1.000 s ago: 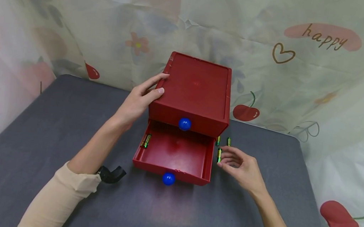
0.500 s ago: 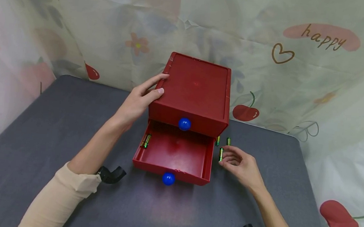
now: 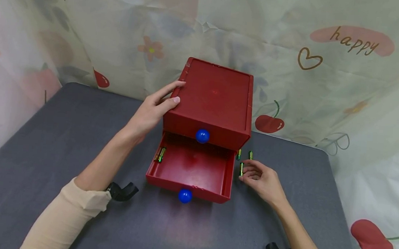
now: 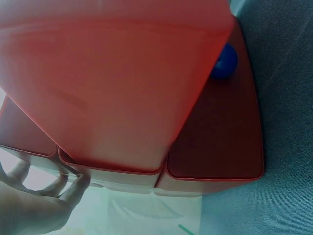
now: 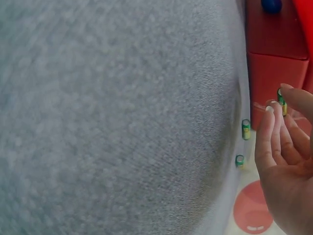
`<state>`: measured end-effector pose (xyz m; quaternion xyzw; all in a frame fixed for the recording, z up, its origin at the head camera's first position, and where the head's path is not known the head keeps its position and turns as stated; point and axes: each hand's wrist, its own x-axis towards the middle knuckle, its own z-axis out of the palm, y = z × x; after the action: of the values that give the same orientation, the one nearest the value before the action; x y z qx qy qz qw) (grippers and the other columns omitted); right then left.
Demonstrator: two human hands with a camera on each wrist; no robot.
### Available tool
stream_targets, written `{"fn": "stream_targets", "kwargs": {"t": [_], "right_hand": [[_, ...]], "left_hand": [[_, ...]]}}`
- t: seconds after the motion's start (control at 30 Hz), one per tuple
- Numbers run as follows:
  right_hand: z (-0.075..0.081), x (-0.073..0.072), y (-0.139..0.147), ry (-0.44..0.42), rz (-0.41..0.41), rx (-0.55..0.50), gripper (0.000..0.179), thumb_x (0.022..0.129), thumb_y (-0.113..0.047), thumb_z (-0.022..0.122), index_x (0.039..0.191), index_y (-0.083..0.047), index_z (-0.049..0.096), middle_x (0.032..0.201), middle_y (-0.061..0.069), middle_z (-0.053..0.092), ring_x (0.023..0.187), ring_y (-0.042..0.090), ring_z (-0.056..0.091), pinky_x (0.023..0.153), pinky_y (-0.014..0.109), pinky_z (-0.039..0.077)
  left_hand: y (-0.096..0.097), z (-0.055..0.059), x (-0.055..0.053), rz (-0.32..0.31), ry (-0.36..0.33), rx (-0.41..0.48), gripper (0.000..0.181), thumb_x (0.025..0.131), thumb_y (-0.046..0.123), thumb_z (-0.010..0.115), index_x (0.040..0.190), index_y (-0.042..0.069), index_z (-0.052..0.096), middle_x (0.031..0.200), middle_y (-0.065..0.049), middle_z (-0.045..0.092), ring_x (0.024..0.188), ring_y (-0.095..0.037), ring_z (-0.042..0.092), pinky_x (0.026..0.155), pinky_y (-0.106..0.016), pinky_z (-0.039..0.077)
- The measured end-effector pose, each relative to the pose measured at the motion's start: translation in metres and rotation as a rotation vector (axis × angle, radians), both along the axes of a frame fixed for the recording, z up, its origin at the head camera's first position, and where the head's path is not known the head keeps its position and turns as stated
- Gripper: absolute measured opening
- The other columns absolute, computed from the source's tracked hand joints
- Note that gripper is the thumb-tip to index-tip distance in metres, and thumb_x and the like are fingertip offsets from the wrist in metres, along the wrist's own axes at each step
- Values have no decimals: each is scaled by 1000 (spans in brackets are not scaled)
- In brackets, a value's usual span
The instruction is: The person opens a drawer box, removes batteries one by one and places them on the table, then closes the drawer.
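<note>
A red drawer cabinet [image 3: 216, 94] stands at the middle of the table, its pulled-out drawer [image 3: 196, 167] below the top one. My left hand [image 3: 149, 110] rests on the cabinet's upper left edge, thumb on top and fingers along the side. Between thumb and fingers my right hand [image 3: 263, 182] pinches a small green-and-yellow battery [image 3: 241, 169], held upright just right of the drawer. Inside the drawer, another battery [image 3: 162, 154] lies by the left wall. Two more stand beyond my right hand: one battery [image 3: 239, 154] near the cabinet, one battery [image 3: 251, 155] farther right.
Blue round knobs [image 3: 202, 136] stick out from the drawer fronts. In the left wrist view a closed lower drawer [image 4: 220, 132] shows beneath the pulled-out one. A patterned curtain [image 3: 122, 36] hangs behind the grey table [image 3: 90, 120].
My right hand and its battery have shifted only slightly beside the drawer. My left hand, the cabinet and the other batteries stay where they were.
</note>
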<state>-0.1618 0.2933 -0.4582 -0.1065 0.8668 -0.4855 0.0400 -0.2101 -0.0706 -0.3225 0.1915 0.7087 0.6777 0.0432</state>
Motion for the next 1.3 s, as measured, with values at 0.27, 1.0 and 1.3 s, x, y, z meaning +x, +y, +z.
{"fn": "stream_targets", "kwargs": {"t": [0.27,1.0,1.3], "right_hand": [[15,4,-9,-4,22,58,42,78,-9,72,116,1,57,95,14,63,79,24,62,69,20,50],[-15,-12,2,44,27,185,38,77,-22,74,111,-10,62,82,-2,64,67,10,62,62,24,51],[-18,-14,1,36,29,186,37,76,-20,74,109,-9,63,79,-1,63,66,12,60,61,24,50]], "left_hand": [[0,-1,0,3,3,-3,48,96,26,47,141,21,34,145,8,27,131,-16,25,104,-41,22],[1,0,2,2,-8,-4,48,96,28,46,142,22,34,145,8,27,128,-17,30,103,-42,23],[1,-1,3,4,-14,-3,48,96,28,45,142,23,33,145,7,26,126,-16,33,102,-42,25]]}}
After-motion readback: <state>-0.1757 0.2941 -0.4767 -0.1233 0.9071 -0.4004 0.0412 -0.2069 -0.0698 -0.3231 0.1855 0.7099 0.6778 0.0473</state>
